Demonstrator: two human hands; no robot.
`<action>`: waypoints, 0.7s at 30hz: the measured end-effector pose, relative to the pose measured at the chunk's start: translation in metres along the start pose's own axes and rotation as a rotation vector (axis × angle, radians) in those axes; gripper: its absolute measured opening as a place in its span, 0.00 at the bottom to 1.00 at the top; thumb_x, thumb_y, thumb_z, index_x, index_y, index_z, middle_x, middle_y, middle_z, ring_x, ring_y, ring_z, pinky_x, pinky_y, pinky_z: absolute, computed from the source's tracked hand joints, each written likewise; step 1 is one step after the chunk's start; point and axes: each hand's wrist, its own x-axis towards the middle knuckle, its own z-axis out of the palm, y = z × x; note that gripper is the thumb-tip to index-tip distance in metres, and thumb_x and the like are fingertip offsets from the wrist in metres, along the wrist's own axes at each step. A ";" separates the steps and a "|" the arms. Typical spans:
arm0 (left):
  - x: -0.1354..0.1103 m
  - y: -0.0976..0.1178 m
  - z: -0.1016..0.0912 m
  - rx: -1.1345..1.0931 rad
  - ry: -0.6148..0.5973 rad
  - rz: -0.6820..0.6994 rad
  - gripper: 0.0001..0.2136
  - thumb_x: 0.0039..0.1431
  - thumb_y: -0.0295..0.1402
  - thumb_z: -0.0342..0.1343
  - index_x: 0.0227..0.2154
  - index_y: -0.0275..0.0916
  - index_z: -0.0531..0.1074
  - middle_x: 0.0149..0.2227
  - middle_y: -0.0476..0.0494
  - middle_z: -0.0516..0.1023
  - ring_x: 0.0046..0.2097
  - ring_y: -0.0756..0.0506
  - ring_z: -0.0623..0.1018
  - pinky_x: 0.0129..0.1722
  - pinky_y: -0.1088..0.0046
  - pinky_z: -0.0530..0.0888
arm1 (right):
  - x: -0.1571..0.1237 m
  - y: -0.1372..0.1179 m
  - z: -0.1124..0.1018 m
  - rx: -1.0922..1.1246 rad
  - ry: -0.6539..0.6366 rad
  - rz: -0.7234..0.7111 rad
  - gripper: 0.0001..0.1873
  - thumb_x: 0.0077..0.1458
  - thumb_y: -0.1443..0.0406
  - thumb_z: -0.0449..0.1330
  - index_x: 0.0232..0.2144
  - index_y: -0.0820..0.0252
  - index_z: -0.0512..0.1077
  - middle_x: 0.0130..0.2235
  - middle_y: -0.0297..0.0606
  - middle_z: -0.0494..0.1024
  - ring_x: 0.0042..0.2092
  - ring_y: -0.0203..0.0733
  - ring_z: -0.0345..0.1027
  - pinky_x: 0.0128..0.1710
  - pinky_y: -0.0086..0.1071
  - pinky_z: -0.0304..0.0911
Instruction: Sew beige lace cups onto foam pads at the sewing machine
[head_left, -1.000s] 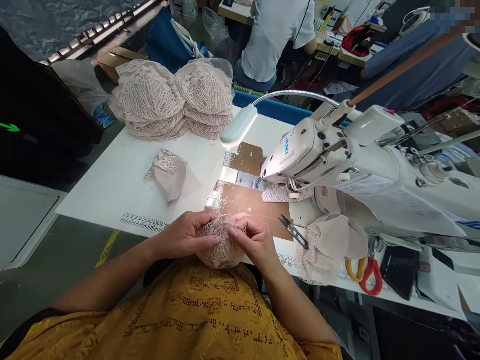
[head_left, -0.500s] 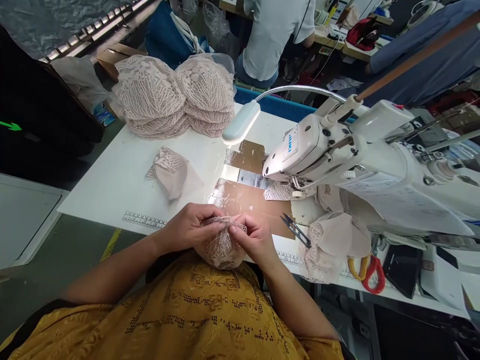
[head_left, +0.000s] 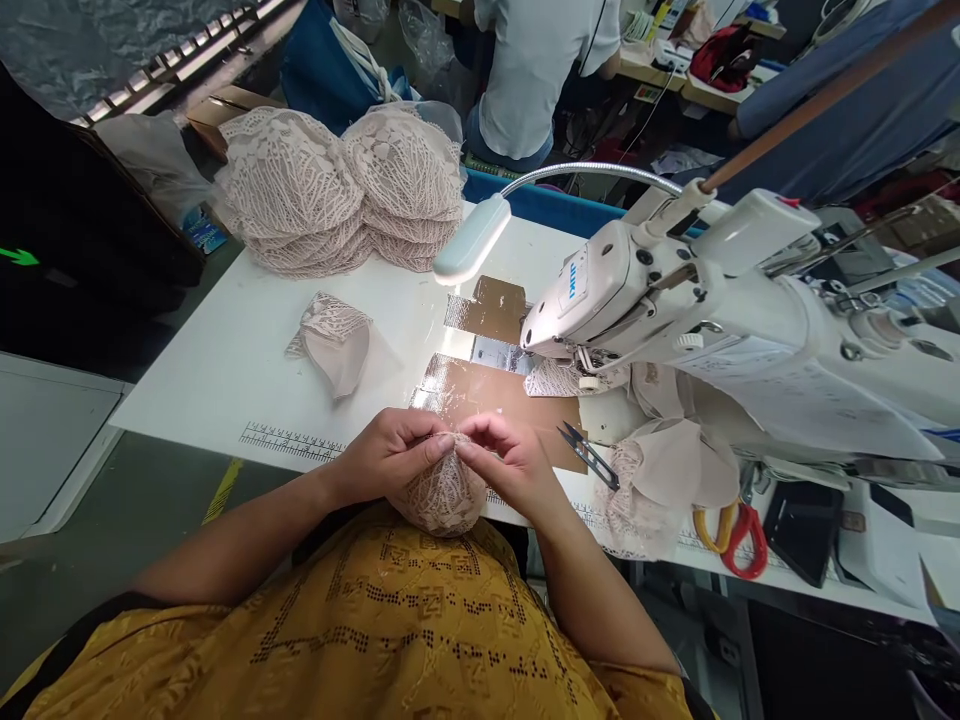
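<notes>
A beige lace bra cup [head_left: 442,497] hangs between my hands at the front edge of the white table, close to my body. My left hand [head_left: 394,450] pinches its upper edge between thumb and fingers. Right beside it, my right hand [head_left: 510,458] grips the same edge, the two thumbs almost meeting. The fingers' undersides and the far side of the cup are hidden. Thread snips [head_left: 590,458] lie to the right of my right hand. Another lace and fabric piece [head_left: 334,343] rests on the table beyond my left hand.
A white sewing machine [head_left: 600,290] with a lamp [head_left: 472,240] stands at right, lace fabric [head_left: 566,377] by its needle. Stacked lace cups [head_left: 292,190] are at the back left. More cup pieces [head_left: 675,465], scissors [head_left: 744,540] and a phone [head_left: 806,530] lie right. A person [head_left: 525,80] sits beyond.
My hands have drawn slightly together at the cup's edge, and the right fingers have lifted a little. Both still hold the cup. The whole view has shifted slightly.
</notes>
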 end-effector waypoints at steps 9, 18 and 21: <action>0.005 0.004 -0.008 -0.152 -0.210 -0.104 0.12 0.56 0.39 0.61 0.36 0.35 0.72 0.31 0.50 0.69 0.32 0.51 0.68 0.31 0.78 0.67 | 0.000 -0.003 -0.001 0.106 -0.011 0.090 0.14 0.53 0.56 0.63 0.25 0.60 0.70 0.24 0.30 0.66 0.25 0.32 0.56 0.25 0.27 0.53; 0.018 -0.005 0.009 -0.461 -0.136 -0.260 0.11 0.54 0.37 0.64 0.29 0.32 0.74 0.27 0.49 0.73 0.29 0.53 0.71 0.30 0.79 0.69 | 0.000 0.000 -0.006 0.246 -0.003 0.162 0.15 0.48 0.54 0.64 0.24 0.59 0.69 0.23 0.30 0.66 0.26 0.33 0.56 0.26 0.28 0.55; 0.022 -0.007 0.017 -0.635 -0.072 -0.387 0.14 0.48 0.39 0.67 0.25 0.33 0.70 0.24 0.50 0.72 0.26 0.53 0.71 0.26 0.79 0.69 | 0.003 0.005 -0.007 0.278 -0.007 0.177 0.14 0.49 0.55 0.64 0.24 0.59 0.70 0.23 0.29 0.66 0.26 0.32 0.56 0.27 0.28 0.55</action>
